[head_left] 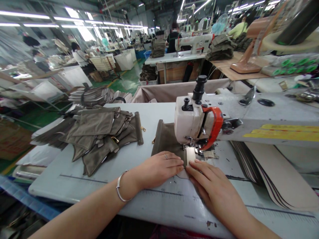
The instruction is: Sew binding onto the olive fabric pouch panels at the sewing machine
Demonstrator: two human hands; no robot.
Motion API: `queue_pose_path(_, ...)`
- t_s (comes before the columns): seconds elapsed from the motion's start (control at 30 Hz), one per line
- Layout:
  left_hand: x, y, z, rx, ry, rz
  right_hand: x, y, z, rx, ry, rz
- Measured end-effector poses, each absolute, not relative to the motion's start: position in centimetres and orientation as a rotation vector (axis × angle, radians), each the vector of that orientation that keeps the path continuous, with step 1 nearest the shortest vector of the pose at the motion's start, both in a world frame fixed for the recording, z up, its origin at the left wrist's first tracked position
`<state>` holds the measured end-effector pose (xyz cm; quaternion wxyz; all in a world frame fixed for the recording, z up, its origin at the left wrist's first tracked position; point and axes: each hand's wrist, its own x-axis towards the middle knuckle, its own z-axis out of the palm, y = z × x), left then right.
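Note:
My left hand [161,166] lies flat on a dark olive fabric piece [167,141], its fingers stretched toward the needle area of a white sewing machine [185,121]. With fingers extended, my right hand [208,177] touches the near end of a short cream strip [191,155] at the presser foot. The fabric runs beneath the machine head, so part of it is hidden. A red curved guard [214,127] arches beside the needle area. Neither hand is wrapped round anything.
A pile of olive fabric pieces [97,126] with zipper pulls lies left on the white table [99,191]. Stacked flat panels [281,176] lie right, beneath the machine arm. Behind the table is a fabric-lined bin [161,91]. Other people work farther back.

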<state>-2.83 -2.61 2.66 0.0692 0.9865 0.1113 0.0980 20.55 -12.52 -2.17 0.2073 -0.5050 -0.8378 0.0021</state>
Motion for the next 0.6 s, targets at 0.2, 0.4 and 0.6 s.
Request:
queue_pose_path(0.2,-2.0,-2.4,1.7,2.986,0.356,0.333,20.7,-12.0,-1.8,-1.438,-2.370,-0.002)
queue_pose_path(0.4,-1.6,-1.3,1.2,2.998,0.453,0.337,20.8,-10.6,-1.5,-1.475,-2.393,-0.027)
queue_pose_path(0.6,-0.7,-0.3,0.8,2.961,0.550,0.404,20.7,-10.1,-1.7,-1.507,-2.370,-0.050)
